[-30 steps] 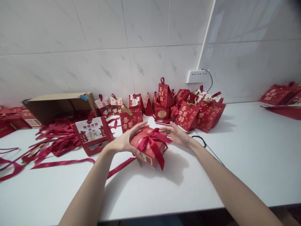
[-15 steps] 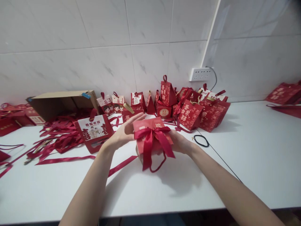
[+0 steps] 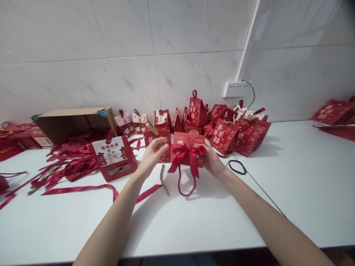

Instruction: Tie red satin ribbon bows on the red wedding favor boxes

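Observation:
A red gift box [image 3: 188, 139] with pale lettering is held up over the table's middle, with a red ribbon bow [image 3: 188, 150] across its front. Its cord handle [image 3: 186, 193] hangs in a loop below. My right hand [image 3: 215, 162] grips the box's right side, its fingers partly hidden behind it. Just left of the box, my left hand [image 3: 153, 155] holds nothing; its fingers are half bent and apart, in front of another red box [image 3: 164, 136]. A thin gold strip [image 3: 163, 181] lies on the table below that hand.
Several finished red boxes [image 3: 224, 135] line the wall. At left, a cardboard box [image 3: 80, 112] stands behind a heap of red ribbons [image 3: 74, 162], beside a printed red-and-white box [image 3: 113, 159]. A black elastic loop [image 3: 237, 167] lies right. A power strip [image 3: 235, 89] is on the wall.
The gift box has turned and moved slightly up and right, so its bow now faces me squarely. My left hand has come away from its left side. The gold strip is uncovered.

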A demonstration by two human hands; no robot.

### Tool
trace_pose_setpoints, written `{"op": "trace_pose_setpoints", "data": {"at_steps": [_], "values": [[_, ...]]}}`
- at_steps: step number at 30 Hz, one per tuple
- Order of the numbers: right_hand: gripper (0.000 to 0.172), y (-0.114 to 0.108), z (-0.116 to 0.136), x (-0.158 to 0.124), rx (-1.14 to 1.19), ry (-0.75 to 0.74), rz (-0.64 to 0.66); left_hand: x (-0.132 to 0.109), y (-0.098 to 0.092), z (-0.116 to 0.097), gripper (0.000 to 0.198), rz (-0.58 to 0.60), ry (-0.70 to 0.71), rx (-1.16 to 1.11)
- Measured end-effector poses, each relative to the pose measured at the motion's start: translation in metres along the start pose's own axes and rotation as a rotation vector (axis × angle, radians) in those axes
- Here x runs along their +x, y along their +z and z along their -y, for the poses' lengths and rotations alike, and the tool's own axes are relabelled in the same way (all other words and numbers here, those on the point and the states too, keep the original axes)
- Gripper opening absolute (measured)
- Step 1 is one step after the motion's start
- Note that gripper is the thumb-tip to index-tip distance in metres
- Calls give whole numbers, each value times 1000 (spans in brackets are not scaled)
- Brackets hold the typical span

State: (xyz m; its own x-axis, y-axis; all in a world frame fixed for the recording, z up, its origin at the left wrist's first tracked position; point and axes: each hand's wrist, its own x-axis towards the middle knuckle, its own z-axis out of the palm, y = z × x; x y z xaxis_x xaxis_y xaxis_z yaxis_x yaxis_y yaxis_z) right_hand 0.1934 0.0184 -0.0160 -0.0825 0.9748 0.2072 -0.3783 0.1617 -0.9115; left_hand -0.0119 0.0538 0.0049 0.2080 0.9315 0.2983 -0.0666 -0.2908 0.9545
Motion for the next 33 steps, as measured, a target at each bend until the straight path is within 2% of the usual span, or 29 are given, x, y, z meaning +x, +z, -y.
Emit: {"op": "trace_pose_setpoints", "data": {"at_steps": [2, 4, 7, 11, 13, 15, 18, 20, 23, 30, 33], "values": [[47, -3, -1, 3, 7, -61, -43, 0, 2, 1, 31, -57, 17, -9], [47, -5, -2, 4, 19, -86, -58, -4, 7, -1, 34, -40, 53, 13], [46, -5, -4, 5, 24, -104, -56, -13, 17, -8, 29, -33, 135, 177], [48, -5, -4, 4, 25, -108, -41, -23, 32, -14, 17, -139, 293, 292], [49, -5, -4, 4, 24, -107, -38, -26, 36, -14, 10, -201, 464, 322], [50, -4, -4, 3, 21, -111, -38, -29, 37, -14, 6, -224, 709, 406], [53, -4, -3, 2, 11, -129, -42, -33, 38, -14, 16, -161, 1070, 595], [53, -4, -4, 2, -1, -149, -46, -37, 39, -16, 19, -102, 1198, 681], [51, -4, -4, 1, -10, -182, -37, -40, 40, -19, 18, -82, 1264, 734], [47, -3, -2, -2, 11, -191, -5, -42, 43, -21, 16, -77, 1313, 737], [48, -3, -1, -2, 27, -180, -2, -42, 44, -20, 16, -115, 1241, 661]]}}
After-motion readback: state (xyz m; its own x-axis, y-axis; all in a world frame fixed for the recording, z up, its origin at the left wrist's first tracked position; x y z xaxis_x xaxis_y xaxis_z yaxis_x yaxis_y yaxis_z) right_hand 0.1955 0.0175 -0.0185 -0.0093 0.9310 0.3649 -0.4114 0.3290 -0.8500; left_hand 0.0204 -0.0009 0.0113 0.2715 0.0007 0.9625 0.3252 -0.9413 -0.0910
